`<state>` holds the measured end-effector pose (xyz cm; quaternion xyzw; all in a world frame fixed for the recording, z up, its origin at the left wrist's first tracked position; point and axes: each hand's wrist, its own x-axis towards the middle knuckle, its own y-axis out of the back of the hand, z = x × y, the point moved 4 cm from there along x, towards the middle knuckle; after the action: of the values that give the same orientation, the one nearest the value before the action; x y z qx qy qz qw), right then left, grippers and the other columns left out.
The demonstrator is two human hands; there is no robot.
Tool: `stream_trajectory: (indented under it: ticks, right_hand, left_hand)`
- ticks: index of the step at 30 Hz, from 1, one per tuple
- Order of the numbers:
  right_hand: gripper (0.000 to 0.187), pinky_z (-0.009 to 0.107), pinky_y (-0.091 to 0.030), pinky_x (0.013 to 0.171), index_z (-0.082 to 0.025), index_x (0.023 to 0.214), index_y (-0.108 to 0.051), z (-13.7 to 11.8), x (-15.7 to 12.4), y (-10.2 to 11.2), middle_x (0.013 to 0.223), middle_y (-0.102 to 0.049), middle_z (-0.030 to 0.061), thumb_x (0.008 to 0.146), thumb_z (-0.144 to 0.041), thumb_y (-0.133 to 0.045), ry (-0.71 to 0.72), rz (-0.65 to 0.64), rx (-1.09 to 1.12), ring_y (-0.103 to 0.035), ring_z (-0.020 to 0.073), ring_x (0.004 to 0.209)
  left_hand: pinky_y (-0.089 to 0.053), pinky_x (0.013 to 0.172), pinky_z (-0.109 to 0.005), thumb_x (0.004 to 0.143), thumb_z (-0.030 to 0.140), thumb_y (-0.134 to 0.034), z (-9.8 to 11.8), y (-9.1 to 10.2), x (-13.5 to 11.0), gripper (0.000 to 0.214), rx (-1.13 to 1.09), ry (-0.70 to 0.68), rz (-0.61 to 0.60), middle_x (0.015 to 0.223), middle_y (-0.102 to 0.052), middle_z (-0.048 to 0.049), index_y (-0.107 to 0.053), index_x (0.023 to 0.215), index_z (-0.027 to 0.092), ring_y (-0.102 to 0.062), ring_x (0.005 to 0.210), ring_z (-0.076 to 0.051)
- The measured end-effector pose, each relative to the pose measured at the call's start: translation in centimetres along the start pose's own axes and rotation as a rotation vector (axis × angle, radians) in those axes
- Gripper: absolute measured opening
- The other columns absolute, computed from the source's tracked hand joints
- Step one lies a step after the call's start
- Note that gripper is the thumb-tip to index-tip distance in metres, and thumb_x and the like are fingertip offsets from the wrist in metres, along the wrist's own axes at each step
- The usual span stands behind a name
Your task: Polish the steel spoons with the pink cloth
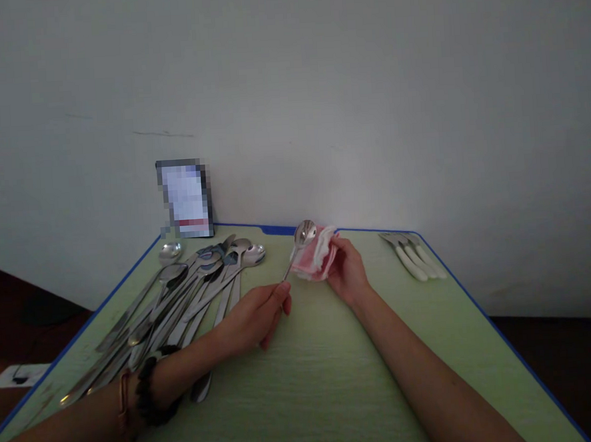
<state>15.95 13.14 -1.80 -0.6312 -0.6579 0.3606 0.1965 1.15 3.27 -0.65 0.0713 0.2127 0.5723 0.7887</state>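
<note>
My left hand (258, 315) pinches the handle end of a metal spoon (302, 236), whose bowl is raised against a pink and white cloth (316, 256). My right hand (347, 270) is closed around that cloth, holding it just right of the spoon bowl. Both hands hover over the middle of a light green table (325, 379) with a blue edge. A dark bead bracelet and a thin band sit on my left wrist.
A pile of several metal spoons and other cutlery (180, 301) lies on the table's left side. Three white-handled utensils (414, 254) lie at the far right. A small upright card (186, 197) stands against the grey wall at the back.
</note>
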Motion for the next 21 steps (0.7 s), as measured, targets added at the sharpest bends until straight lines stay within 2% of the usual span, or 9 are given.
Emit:
stream_trajectory:
  ticks: [2, 4, 6, 11, 15, 19, 21]
  right_hand:
    - [0.01, 0.02, -0.048, 0.053, -0.018, 0.067, -0.059, 0.1, 0.3, 0.4, 0.058, -0.062, -0.0042, 0.074, -0.013, -0.053, 0.056, 0.092, 0.023, -0.056, 0.0095, 0.051]
    - [0.011, 0.02, -0.05, 0.06, -0.018, 0.071, -0.059, 0.0, 0.4, 0.5, 0.064, -0.065, -0.0046, 0.078, -0.014, -0.052, 0.124, 0.104, 0.084, -0.059, 0.0091, 0.058]
    - [0.011, 0.022, -0.051, 0.068, -0.019, 0.077, -0.06, -0.3, 0.3, 0.1, 0.071, -0.067, -0.0044, 0.081, -0.018, -0.05, 0.136, 0.035, 0.127, -0.062, 0.0095, 0.066]
    - [0.024, 0.028, -0.052, 0.071, -0.02, 0.092, -0.063, -0.4, -0.7, -1.0, 0.088, -0.071, 0.0006, 0.084, -0.036, -0.046, -0.019, -0.208, 0.089, -0.064, 0.0147, 0.08]
    - [0.04, 0.03, -0.051, 0.081, -0.018, 0.096, -0.065, 0.0, -1.0, -1.3, 0.093, -0.071, 0.0029, 0.084, -0.05, -0.043, -0.106, -0.272, 0.075, -0.063, 0.0167, 0.09]
    - [0.022, 0.023, -0.048, 0.085, -0.021, 0.096, -0.065, 0.4, -0.3, -1.0, 0.098, -0.07, -0.0006, 0.079, -0.032, -0.057, -0.047, -0.262, -0.003, -0.062, 0.0125, 0.091]
    - [0.023, 0.022, -0.048, 0.082, -0.022, 0.096, -0.064, 0.5, -0.1, -0.8, 0.095, -0.07, -0.002, 0.073, -0.026, -0.065, 0.005, -0.246, -0.059, -0.062, 0.0112, 0.087]
  left_hand:
    - [-0.029, 0.04, -0.02, 0.092, 0.052, -0.023, 0.1, 0.1, 0.1, 0.047, -0.03, 0.0, 0.007, 0.031, -0.041, 0.0085, -0.049, 0.07, 0.019, -0.037, 0.031, -0.011]
    - [-0.029, 0.04, -0.02, 0.092, 0.05, -0.024, 0.2, 0.1, 0.1, 0.045, -0.041, -0.01, 0.009, 0.031, -0.041, 0.0086, -0.049, 0.069, 0.019, -0.037, 0.031, -0.01]
    - [-0.029, 0.04, -0.02, 0.092, 0.049, -0.025, 0.2, 0.1, 0.1, 0.045, -0.048, -0.016, 0.006, 0.03, -0.041, 0.0087, -0.048, 0.069, 0.019, -0.037, 0.03, -0.01]
    - [-0.03, 0.041, -0.02, 0.092, 0.049, -0.025, 0.1, 0.1, 0.1, 0.045, -0.043, -0.025, 0.003, 0.03, -0.041, 0.0086, -0.05, 0.069, 0.019, -0.038, 0.031, -0.01]
    - [-0.03, 0.04, -0.02, 0.092, 0.051, -0.025, -0.2, 0.0, 0.2, 0.045, -0.038, -0.02, -0.003, 0.031, -0.041, 0.0087, -0.049, 0.069, 0.019, -0.038, 0.031, -0.011]
    - [-0.032, 0.043, -0.022, 0.093, 0.051, -0.023, -0.3, 0.0, 0.2, 0.046, 0.056, -0.013, 0.008, 0.032, -0.041, 0.0085, -0.048, 0.07, 0.02, -0.039, 0.032, -0.012]
    - [-0.034, 0.046, -0.023, 0.094, 0.048, -0.022, -0.1, 0.0, 0.1, 0.045, 0.173, -0.029, 0.03, 0.033, -0.042, 0.0079, -0.048, 0.07, 0.021, -0.042, 0.035, -0.013]
